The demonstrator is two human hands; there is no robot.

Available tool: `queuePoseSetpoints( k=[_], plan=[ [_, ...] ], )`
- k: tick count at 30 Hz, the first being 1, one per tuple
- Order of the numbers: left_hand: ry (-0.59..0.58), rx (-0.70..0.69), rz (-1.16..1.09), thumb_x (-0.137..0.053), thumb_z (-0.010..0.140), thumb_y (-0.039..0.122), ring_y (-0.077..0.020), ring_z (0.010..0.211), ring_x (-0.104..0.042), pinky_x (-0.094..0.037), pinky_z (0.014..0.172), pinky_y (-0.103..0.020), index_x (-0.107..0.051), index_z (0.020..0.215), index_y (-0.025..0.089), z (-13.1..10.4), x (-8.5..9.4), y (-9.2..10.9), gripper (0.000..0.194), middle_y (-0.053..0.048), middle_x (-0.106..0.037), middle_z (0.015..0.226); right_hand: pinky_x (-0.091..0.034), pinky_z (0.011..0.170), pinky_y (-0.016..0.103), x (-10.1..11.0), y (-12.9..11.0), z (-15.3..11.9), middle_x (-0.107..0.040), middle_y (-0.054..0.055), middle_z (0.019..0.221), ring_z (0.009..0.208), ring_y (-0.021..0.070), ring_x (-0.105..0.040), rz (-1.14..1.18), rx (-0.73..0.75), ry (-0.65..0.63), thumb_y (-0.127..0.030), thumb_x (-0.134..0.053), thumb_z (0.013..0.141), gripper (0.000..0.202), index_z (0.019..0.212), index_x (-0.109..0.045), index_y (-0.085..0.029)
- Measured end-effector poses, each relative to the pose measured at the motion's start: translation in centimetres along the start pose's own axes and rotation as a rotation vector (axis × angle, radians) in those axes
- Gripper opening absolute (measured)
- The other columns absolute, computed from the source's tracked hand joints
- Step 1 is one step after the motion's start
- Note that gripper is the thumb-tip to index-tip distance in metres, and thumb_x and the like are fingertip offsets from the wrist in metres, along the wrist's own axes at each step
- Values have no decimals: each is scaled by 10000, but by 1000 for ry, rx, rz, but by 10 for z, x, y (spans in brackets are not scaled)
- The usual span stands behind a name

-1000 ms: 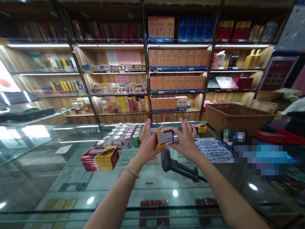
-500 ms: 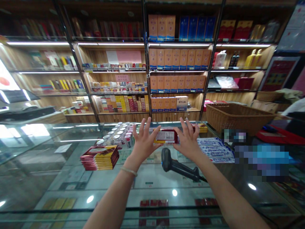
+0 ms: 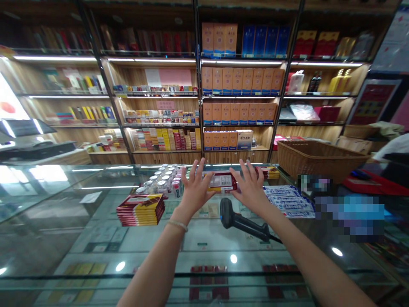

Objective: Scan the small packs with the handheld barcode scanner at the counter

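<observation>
My left hand [image 3: 194,189] has its fingers spread at the left end of a red and yellow packet [image 3: 221,181] with a white label. At the packet's right end, my right hand [image 3: 251,185] is spread the same way. Neither hand is wrapped round it; whether the thumbs touch its ends is hard to tell. Just below the hands, a black handheld scanner [image 3: 244,224] lies on the glass counter [image 3: 153,256]. A stack of red and yellow packets [image 3: 140,209] stands left of my left hand. Several lidded jars [image 3: 161,185] are between that stack and my left hand.
Blue and white packets [image 3: 289,201] lie right of my right hand. Behind them stands a wicker basket [image 3: 319,160], near a red item [image 3: 364,183]. Shelves with orange boxes [image 3: 239,113] rise beyond the counter. More red and yellow packets [image 3: 270,172] sit at its back edge.
The view has shifted slightly, so the stack and scanner appear a little farther right. Both hands remain spread at the labelled packet's ends, slightly closer together.
</observation>
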State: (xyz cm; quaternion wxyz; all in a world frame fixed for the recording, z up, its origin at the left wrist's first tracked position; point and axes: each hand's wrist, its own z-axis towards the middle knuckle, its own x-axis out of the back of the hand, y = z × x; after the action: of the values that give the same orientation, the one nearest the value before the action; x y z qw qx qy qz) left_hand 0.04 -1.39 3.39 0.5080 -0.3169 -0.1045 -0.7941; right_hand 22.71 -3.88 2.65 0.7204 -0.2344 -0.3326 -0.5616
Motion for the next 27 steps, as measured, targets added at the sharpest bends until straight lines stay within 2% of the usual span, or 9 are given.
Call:
queuePoseSetpoints(
  k=[4, 6, 10, 14, 18, 22, 24, 27],
  plan=[
    [-6, 38, -13, -884, 686, 440, -420, 1558, -200, 3, 1220, -703, -625, 1288, 276, 0, 1, -5, 676, -185, -206, 1696, -147, 1214, 615, 0, -7, -19, -153, 175, 1709, 1576, 347, -128, 37, -71, -82, -552, -567, 933, 832, 1621, -246, -212],
    [-11, 56, -15, -887, 683, 415, -418, 1560, -194, -1, 1216, -707, -623, 1293, 285, 0, 0, -6, 677, -180, -191, 1701, -149, 1220, 619, -1, -11, -37, -134, 165, 1715, 1586, 339, -89, 67, -75, -161, -636, -519, 923, 903, 1641, -170, -215],
    [-24, 68, -20, -897, 667, 382, -415, 1561, -192, -10, 1215, -707, -621, 1296, 296, 0, -1, -7, 693, -164, -190, 1705, -71, 1221, 667, -5, -18, -70, -95, 178, 1716, 1583, 400, -39, 85, -36, -354, -808, -617, 757, 1164, 1649, -138, -234],
    [-35, 80, -19, -887, 678, 382, -415, 1564, -182, -8, 1216, -705, -630, 1282, 302, 0, -1, -8, 661, -149, -186, 1709, 6, 1200, 711, -7, -25, -83, -67, 196, 1712, 1578, 426, 5, 61, -19, -386, -805, -691, 688, 1225, 1643, -176, -236],
    [-45, 89, -14, -886, 678, 378, -420, 1563, -179, 2, 1219, -699, -633, 1282, 300, -1, -1, -9, 659, -143, -168, 1713, -17, 1205, 704, -9, -26, -82, -116, 228, 1698, 1583, 403, -20, 61, -46, -354, -694, -736, 729, 1056, 1575, -359, -188],
    [-38, 93, -9, -889, 677, 375, -412, 1559, -204, -16, 1219, -698, -638, 1273, 306, -2, -4, -11, 651, -145, -199, 1705, -115, 1200, 705, -8, -22, -73, -231, 242, 1671, 1574, 407, -118, 119, -68, -352, -580, -756, 767, 657, 1263, -639, -166],
    [-40, 102, -17, -896, 667, 371, -411, 1557, -211, -28, 1220, -696, -641, 1267, 306, -3, -5, -12, 655, -152, -216, 1700, -151, 1195, 705, -7, -21, -67, -285, 236, 1655, 1566, 411, -157, 143, -56, -389, -521, -762, 777, 491, 1106, -689, -164],
    [-43, 119, -13, -900, 659, 370, -414, 1554, -220, -36, 1219, -694, -640, 1267, 300, -4, -7, -14, 665, -163, -215, 1698, -185, 1200, 688, -7, -20, -59, -359, 224, 1625, 1558, 407, -193, 171, -19, -418, -439, -743, 792, 387, 1050, -705, -153]
  ],
)
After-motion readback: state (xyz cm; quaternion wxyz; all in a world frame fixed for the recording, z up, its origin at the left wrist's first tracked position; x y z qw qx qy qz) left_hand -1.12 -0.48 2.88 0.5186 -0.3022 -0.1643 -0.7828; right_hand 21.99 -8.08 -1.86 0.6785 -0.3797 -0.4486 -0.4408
